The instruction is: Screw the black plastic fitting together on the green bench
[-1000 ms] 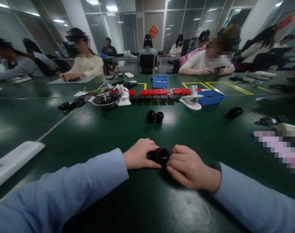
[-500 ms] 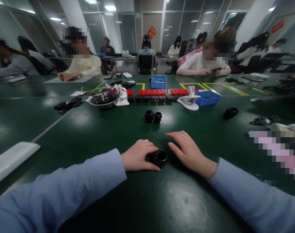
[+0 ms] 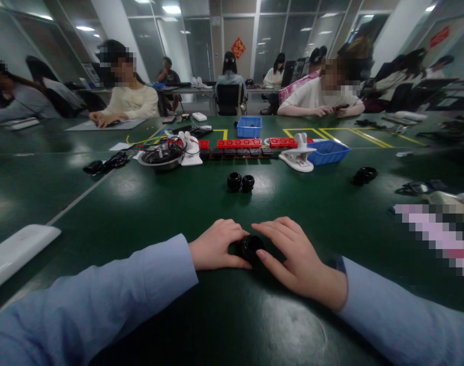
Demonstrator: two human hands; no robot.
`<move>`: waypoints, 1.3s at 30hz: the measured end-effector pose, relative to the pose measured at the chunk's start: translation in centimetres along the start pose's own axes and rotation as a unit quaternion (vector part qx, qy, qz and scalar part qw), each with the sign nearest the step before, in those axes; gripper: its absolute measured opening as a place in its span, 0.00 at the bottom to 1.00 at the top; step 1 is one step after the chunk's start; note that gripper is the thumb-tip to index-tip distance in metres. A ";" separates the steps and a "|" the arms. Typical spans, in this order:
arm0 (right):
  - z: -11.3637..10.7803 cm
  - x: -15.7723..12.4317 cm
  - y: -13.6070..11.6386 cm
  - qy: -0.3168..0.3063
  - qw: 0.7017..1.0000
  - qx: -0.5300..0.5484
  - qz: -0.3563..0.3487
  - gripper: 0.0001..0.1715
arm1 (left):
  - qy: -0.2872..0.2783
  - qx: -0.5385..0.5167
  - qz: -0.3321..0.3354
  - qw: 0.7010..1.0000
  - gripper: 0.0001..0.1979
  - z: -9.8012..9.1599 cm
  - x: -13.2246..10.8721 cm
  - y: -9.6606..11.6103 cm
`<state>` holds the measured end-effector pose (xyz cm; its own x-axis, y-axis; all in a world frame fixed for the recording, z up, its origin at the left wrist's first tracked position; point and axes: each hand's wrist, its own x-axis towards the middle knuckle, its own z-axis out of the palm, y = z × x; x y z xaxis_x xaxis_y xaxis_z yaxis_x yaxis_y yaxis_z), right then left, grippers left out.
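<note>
Black ring (image 3: 250, 251) on the surface (image 3: 193, 206), six o'clock from ring pair (image 3: 238, 183). My left hand (image 3: 216, 246) pinches it from nine; right hand (image 3: 298, 254) at three, fingers spread, contact unclear. Seemingly steadying; next calls for gentle right-side closure.

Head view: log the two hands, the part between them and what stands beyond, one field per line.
Left hand: thumb and fingers around the black ring-shaped part
Right hand: thumb and fingers spread at the part's right; contact unclear
Part's opening: facing up
Just beyond: larger black part and smaller black part, side by side
Farther back: red strip, between white clip and metal bowl
</note>
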<state>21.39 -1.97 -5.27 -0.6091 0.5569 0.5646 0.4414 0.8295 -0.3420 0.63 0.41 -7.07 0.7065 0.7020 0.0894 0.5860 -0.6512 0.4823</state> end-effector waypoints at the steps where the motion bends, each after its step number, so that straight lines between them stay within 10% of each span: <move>1: 0.0 0.0 0.1 0.003 1.000 0.001 -0.007 0.17 | -0.001 0.001 0.000 1.000 0.22 0.0 0.0 0.0; 39: 0.2 0.2 -0.1 -0.035 0.999 0.011 -0.021 0.16 | -0.002 0.013 0.000 1.000 0.20 -0.2 0.0 0.2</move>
<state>21.10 -1.98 -5.25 -0.6718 0.5218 0.5257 0.3999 0.8529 -0.3356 0.70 0.34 -6.81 0.7080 0.7011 0.0848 0.5964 -0.6578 0.4600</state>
